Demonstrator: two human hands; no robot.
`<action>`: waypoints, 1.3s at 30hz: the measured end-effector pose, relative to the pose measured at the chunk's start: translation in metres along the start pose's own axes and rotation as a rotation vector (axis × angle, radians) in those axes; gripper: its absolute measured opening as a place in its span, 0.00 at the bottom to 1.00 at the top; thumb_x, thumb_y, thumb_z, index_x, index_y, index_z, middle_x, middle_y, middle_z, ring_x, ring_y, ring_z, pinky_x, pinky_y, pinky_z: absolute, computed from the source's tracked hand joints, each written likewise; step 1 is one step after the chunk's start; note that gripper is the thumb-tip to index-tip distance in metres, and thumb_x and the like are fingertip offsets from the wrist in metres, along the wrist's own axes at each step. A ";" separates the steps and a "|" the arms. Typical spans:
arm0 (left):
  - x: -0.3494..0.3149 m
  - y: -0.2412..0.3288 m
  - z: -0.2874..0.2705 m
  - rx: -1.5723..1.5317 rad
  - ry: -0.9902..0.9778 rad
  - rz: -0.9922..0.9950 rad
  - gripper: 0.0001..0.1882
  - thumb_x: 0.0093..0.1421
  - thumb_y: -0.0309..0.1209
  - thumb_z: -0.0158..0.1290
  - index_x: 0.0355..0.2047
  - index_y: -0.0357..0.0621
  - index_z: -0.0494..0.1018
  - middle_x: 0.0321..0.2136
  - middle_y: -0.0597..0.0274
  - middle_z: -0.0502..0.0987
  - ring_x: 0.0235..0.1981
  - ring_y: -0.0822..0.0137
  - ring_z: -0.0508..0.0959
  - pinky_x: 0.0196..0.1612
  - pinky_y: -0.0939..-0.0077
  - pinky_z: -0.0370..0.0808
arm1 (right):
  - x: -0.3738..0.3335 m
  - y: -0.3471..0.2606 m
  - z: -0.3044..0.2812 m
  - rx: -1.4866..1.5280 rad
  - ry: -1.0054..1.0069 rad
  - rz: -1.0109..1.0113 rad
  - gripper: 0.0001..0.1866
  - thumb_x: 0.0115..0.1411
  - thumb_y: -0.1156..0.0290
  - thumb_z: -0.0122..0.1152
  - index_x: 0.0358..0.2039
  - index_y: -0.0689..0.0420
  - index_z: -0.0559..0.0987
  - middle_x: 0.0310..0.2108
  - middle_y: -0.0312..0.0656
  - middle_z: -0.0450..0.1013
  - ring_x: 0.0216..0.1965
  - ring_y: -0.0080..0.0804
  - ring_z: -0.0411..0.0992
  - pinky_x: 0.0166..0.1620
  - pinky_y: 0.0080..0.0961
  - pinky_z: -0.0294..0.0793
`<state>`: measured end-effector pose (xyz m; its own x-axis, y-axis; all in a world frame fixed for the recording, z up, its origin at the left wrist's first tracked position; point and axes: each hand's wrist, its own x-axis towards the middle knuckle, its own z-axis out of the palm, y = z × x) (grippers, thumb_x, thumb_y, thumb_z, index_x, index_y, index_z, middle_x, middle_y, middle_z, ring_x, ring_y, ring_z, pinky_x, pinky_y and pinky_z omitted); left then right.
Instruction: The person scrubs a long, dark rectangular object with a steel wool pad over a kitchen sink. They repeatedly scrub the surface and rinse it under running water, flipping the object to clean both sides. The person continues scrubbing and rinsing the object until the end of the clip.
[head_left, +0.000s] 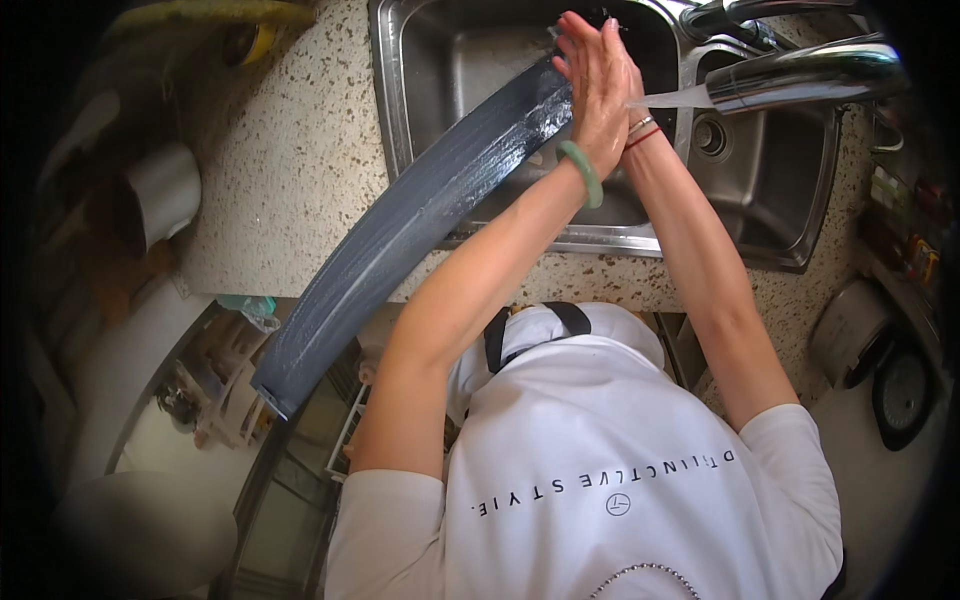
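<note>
Fingers (592, 55) of the left hand (598, 108) and right hand (630, 78) are straight and uncurled, palms apparently pressed together, probably so that the stream (675, 98) from the tap (800, 80) wets both. A long grey panel (410, 205) slants from the sink (460, 70) past the desk (270, 130) edge, perhaps so drips reach the basin. Hands obscure its upper end; its support, and anything between the palms, I cannot tell.

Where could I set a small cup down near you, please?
Bare counter lies left of the sink, bordered below by the grey strip. The right basin also looks bare. Crowded: over the left basin, with strip, left hand and right hand.
</note>
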<state>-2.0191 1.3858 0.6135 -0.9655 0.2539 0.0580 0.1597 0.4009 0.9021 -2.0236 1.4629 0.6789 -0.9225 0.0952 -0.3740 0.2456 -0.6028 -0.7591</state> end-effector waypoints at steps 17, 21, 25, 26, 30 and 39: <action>-0.001 0.085 -0.038 0.299 -0.057 0.196 0.10 0.56 0.22 0.50 0.37 0.37 0.78 0.38 0.50 0.79 0.43 0.54 0.76 0.50 0.63 0.71 | -0.004 -0.022 0.002 0.476 0.027 0.364 0.15 0.66 0.62 0.57 0.29 0.61 0.77 0.31 0.45 0.78 0.40 0.39 0.79 0.48 0.37 0.80; 0.006 0.093 -0.038 -0.675 -0.054 -0.419 0.11 0.64 0.24 0.48 0.42 0.36 0.79 0.38 0.57 0.80 0.32 0.70 0.75 0.38 0.76 0.73 | -0.011 -0.026 0.008 0.454 -0.064 0.250 0.13 0.62 0.65 0.64 0.24 0.58 0.76 0.26 0.45 0.78 0.36 0.43 0.80 0.41 0.44 0.83; 0.012 0.100 -0.050 -1.021 -0.003 -0.761 0.19 0.68 0.27 0.45 0.59 0.39 0.69 0.43 0.50 0.81 0.28 0.76 0.75 0.30 0.85 0.71 | -0.032 -0.019 0.033 0.431 -0.034 0.311 0.12 0.60 0.64 0.65 0.38 0.58 0.76 0.36 0.47 0.78 0.38 0.40 0.80 0.40 0.39 0.83; 0.014 0.098 -0.049 -0.993 0.038 -0.815 0.19 0.69 0.29 0.45 0.59 0.40 0.69 0.42 0.51 0.81 0.29 0.74 0.76 0.33 0.84 0.73 | -0.036 -0.023 0.037 0.337 -0.025 0.336 0.13 0.64 0.58 0.61 0.36 0.56 0.76 0.35 0.42 0.76 0.38 0.33 0.78 0.37 0.31 0.81; 0.002 0.079 -0.056 -0.429 0.025 -0.265 0.17 0.69 0.27 0.44 0.57 0.43 0.71 0.40 0.56 0.82 0.34 0.73 0.77 0.40 0.77 0.75 | -0.067 -0.055 0.062 0.225 -0.108 0.306 0.17 0.59 0.58 0.67 0.37 0.58 0.76 0.34 0.42 0.76 0.36 0.31 0.77 0.38 0.28 0.79; -0.015 0.055 -0.080 0.665 -0.165 0.243 0.16 0.58 0.31 0.53 0.46 0.42 0.71 0.38 0.53 0.79 0.43 0.52 0.80 0.47 0.56 0.73 | -0.054 0.005 0.062 -0.284 0.167 0.047 0.16 0.60 0.61 0.63 0.34 0.65 0.80 0.35 0.43 0.79 0.38 0.29 0.76 0.42 0.26 0.75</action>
<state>-2.0120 1.3338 0.6958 -0.8514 0.5125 0.1114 0.5081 0.7532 0.4177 -1.9906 1.4058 0.7283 -0.8523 0.2158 -0.4764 0.3815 -0.3666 -0.8486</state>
